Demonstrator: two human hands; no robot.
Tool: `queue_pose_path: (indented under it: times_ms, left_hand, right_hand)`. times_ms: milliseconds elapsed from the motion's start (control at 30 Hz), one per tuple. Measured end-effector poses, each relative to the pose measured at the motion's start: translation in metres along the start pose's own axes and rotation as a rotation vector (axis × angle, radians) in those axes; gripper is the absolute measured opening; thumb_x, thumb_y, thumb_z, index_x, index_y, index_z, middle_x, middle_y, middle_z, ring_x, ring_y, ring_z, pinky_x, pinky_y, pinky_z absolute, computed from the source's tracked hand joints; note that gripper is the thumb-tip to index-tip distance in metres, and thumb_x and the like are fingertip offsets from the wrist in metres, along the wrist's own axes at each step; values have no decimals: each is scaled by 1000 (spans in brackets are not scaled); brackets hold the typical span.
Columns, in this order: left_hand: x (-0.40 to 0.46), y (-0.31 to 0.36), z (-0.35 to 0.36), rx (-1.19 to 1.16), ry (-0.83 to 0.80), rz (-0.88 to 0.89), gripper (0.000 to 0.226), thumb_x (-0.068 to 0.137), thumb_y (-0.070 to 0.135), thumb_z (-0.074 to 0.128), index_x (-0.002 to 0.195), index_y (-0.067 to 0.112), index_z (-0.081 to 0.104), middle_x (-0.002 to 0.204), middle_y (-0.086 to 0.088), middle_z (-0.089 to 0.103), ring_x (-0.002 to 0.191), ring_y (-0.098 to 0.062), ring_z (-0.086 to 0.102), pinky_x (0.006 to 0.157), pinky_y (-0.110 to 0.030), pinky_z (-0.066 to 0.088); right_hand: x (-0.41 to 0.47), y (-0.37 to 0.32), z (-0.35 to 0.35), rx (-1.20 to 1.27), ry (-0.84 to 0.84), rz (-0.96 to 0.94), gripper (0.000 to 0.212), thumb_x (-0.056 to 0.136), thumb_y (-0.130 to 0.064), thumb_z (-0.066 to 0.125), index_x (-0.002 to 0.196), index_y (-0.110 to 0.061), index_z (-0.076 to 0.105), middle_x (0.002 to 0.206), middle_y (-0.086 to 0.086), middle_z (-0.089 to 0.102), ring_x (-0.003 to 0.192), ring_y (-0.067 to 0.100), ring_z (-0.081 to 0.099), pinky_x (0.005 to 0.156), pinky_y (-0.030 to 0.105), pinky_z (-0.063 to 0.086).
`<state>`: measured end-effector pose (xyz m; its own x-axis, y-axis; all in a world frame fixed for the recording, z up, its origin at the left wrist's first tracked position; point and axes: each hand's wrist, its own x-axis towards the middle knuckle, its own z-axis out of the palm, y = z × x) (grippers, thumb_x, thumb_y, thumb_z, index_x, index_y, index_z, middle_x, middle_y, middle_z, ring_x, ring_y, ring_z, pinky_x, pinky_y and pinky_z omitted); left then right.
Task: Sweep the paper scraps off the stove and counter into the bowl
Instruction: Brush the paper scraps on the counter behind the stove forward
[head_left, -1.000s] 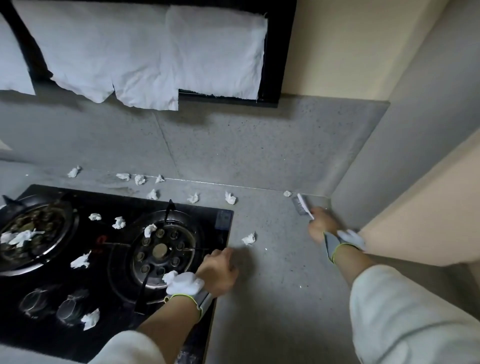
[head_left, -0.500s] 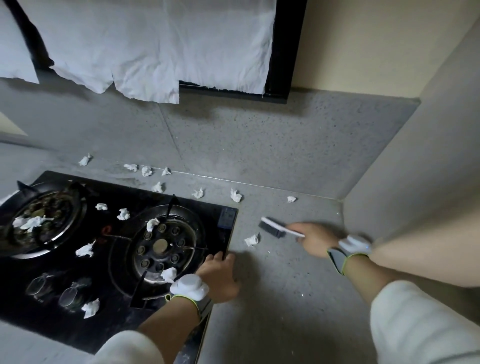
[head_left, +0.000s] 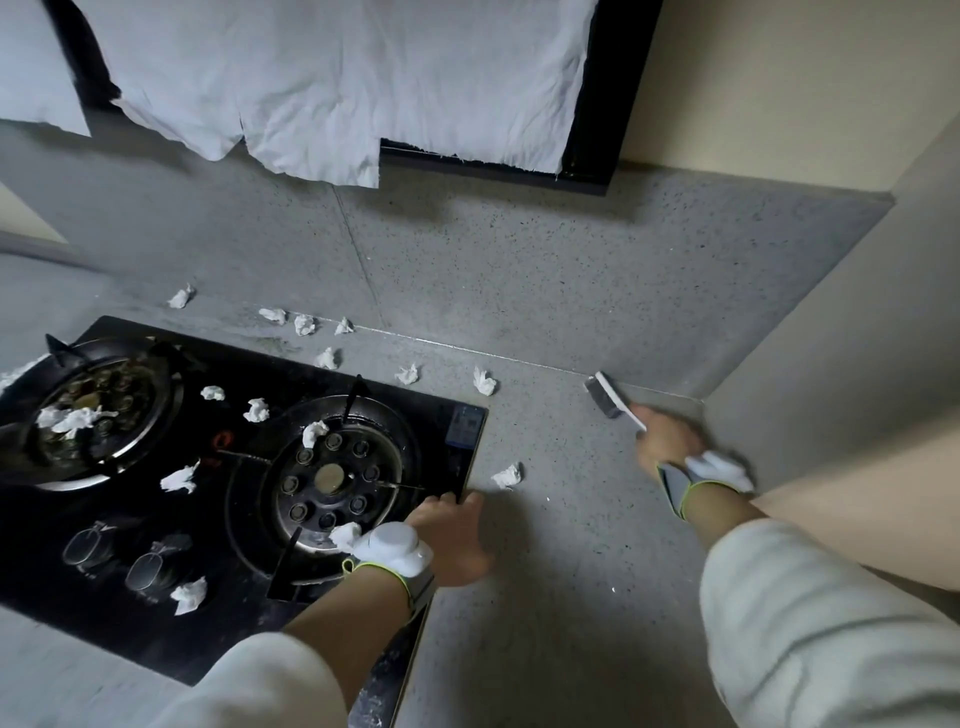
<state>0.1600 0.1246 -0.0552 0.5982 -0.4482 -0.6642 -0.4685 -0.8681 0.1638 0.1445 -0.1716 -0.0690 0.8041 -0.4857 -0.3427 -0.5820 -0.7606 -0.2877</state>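
Crumpled white paper scraps lie on the black glass stove (head_left: 156, 639) and the grey counter (head_left: 561, 597). One scrap (head_left: 507, 475) sits just right of the stove's edge, another (head_left: 484, 382) further back, and several lie along the back wall. My right hand (head_left: 667, 441) grips the white handle of a small dark-bristled brush (head_left: 605, 397), whose head is in the back right corner. My left hand (head_left: 452, 535) rests on the counter at the stove's right edge, fingers touching the glass. No bowl is in view.
Two burners stand on the stove, the left one (head_left: 88, 410) with scraps on it, the right one (head_left: 332, 473) near my left wrist. Walls close the counter at the back and right. White cloths (head_left: 337, 88) hang over a black frame above.
My right hand has swung the brush from mid-counter, near the scrap by the stove, back toward the rear right corner. My left hand stays at the stove's edge.
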Motion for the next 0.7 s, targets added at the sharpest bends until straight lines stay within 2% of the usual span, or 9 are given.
queue_pose_path:
  times_ms: [67,133,233,300,367,433,500,600,700]
  left_hand:
    - [2,2,-7,-2,-14,6,79,86,52,53,152,21,22,137,-17,50,124,-38,52,97,-43,50]
    - [3,3,-12,-5,-11,12,79,86,50,54,153,24,20,132,-17,53,120,-38,56,91,-41,51]
    - [4,4,-20,-14,-14,18,77,86,48,54,152,27,20,126,-13,59,115,-34,60,88,-38,53]
    - [6,2,-23,-18,-23,30,76,87,48,53,152,27,20,122,-10,63,111,-31,63,87,-37,55]
    - [5,2,-24,-21,-28,38,77,88,49,53,153,28,19,121,-9,65,110,-31,64,88,-36,55]
    - [4,2,-23,-15,-26,43,77,88,49,52,153,27,19,122,-10,65,110,-31,64,89,-37,56]
    - [5,2,-21,-17,-25,32,76,88,49,53,153,25,20,123,-11,64,111,-32,63,90,-39,57]
    - [3,4,-8,13,20,2,79,85,53,54,151,21,25,131,-13,57,117,-35,59,93,-42,55]
    - [-5,9,15,20,111,-66,80,83,55,57,149,22,28,142,-13,47,117,-39,59,90,-41,52]
  right_hand:
    - [-8,-2,2,35,-85,-90,43,95,-9,46,134,-24,54,121,16,65,104,33,62,77,29,44]
    - [-22,1,5,25,-214,-209,44,94,-12,48,129,-37,57,111,8,68,92,27,65,73,30,49]
    - [-36,11,10,61,-288,-270,46,90,-17,53,121,-51,57,105,-5,70,89,21,66,81,38,55]
    - [-31,15,9,212,-227,-217,44,90,-13,56,123,-41,61,108,-2,71,92,23,67,83,39,53]
    - [-20,17,4,314,-130,-151,42,89,-9,58,124,-32,62,105,2,72,90,24,66,77,35,52]
    - [-10,11,1,330,-48,-104,40,89,-8,56,123,-28,64,107,7,71,92,28,65,78,33,50]
    - [-6,-3,1,262,-49,-93,37,91,-9,51,121,-27,64,110,12,70,94,29,63,76,30,47]
    - [-15,-27,10,141,-227,-155,39,95,-12,48,124,-34,62,107,10,69,78,24,58,64,25,40]
    - [-35,-33,24,59,-377,-269,49,95,-14,49,121,-55,55,93,-2,69,67,16,59,55,24,43]
